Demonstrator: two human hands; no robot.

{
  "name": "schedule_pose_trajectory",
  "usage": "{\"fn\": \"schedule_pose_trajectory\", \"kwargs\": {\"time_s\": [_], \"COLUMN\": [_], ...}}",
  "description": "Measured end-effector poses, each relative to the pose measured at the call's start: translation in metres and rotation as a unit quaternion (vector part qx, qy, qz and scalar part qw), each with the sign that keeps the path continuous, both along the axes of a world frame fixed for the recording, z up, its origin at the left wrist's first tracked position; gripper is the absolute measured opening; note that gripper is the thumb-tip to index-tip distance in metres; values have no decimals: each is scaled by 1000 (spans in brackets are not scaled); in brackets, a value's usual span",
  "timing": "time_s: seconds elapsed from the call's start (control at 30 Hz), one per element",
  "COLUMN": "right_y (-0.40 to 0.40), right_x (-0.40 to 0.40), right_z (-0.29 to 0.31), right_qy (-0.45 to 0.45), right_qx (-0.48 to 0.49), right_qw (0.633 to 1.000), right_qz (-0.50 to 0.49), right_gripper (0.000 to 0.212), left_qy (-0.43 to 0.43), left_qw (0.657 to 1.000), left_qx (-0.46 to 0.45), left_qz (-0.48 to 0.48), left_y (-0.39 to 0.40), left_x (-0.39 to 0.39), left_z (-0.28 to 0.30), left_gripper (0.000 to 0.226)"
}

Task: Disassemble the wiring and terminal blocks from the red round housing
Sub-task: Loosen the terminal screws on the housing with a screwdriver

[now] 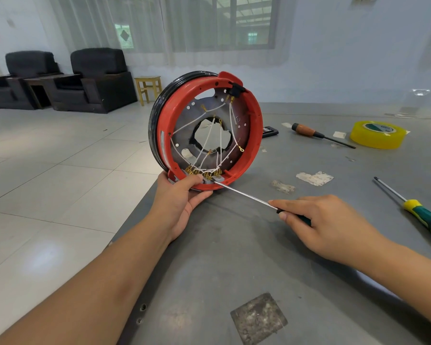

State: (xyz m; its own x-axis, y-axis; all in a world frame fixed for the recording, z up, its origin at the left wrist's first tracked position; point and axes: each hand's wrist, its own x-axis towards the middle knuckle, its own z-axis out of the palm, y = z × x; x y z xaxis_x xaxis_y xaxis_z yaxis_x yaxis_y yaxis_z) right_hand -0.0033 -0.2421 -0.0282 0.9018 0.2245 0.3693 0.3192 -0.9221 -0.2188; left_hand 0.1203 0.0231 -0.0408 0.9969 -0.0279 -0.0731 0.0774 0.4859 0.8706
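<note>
Your left hand clamps the lower rim of the red round housing, upright on the desk edge, while your right hand pinches the screwdriver at the terminal blocks; rigid shell, likely tippy, thin white wires fragile.

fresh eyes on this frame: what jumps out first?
The red round housing stands on edge at the grey table's left edge, white wires criss-crossing inside. The left hand steadies its bottom rim while the right hand aims a screwdriver at the brass terminals there.
</note>
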Motion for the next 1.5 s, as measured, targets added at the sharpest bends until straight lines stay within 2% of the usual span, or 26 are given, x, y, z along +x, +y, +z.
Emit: {"fn": "schedule_pose_trajectory", "kwargs": {"time_s": [0.23, 0.4, 0.6, 0.8, 1.1, 1.2, 1.5], "right_y": [5, 8, 12, 15, 19, 20, 23], "right_x": [4, 3, -3, -7, -11, -12, -13], "right_z": [-7, -3, 2, 9, 18, 15, 0], "right_qy": [44, 63, 7, -2, 30, 34, 32], "right_qx": [99, 105, -35, -147, -185, -171, -35], "right_qw": [994, 992, 999, 988, 981, 983, 998], "right_qz": [-9, -6, -25, -39, -50, -50, -39], "right_gripper": [31, 32, 44, 54, 57, 53, 48], "left_qy": [21, 32, 27, 9, -43, -43, -30], "left_qw": [999, 998, 998, 999, 998, 998, 999], "left_qx": [-37, -54, -55, -25, 30, 35, 7], "left_qz": [7, 10, 22, 35, 46, 40, 31], "left_y": [2, 3, 2, 0, -3, -3, -2], "left_x": [2, 2, 0, -2, -5, -4, -3], "left_z": [-1, 0, 0, -1, -4, -4, -2], "left_gripper": [43, 45, 48, 48, 53, 51, 52]}}
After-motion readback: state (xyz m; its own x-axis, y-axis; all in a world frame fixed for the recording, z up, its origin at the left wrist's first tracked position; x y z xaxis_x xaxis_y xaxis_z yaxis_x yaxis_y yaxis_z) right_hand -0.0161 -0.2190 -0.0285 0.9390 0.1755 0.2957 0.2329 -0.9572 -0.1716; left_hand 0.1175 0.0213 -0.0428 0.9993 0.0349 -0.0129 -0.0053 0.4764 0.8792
